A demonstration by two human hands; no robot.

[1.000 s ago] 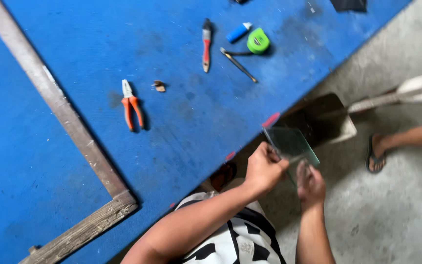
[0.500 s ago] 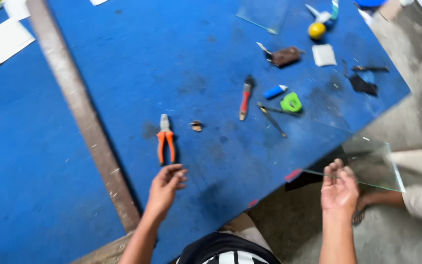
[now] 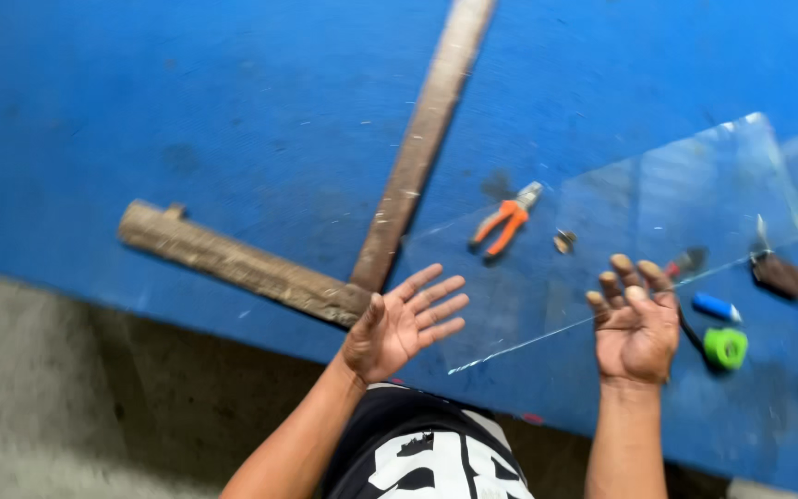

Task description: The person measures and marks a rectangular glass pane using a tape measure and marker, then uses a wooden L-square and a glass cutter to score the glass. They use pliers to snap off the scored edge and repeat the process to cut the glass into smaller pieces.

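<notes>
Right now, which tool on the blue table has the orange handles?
The pliers, lying under the clear glass sheet beside the long wooden strip. The other small things near the right hand are a blue one and a green round one.

A clear glass pane (image 3: 621, 240) is seen above the blue counter (image 3: 187, 111), tilted across the view. The right hand (image 3: 637, 325) is held open under its near edge, fingers bent up against the glass. The left hand (image 3: 401, 322) is spread open beside the pane's lower left corner; contact cannot be told. Orange pliers (image 3: 502, 220) are seen through the glass. A wooden frame (image 3: 399, 185) lies to the left, and a green tape measure (image 3: 724, 347) lies just right of the right hand.
</notes>
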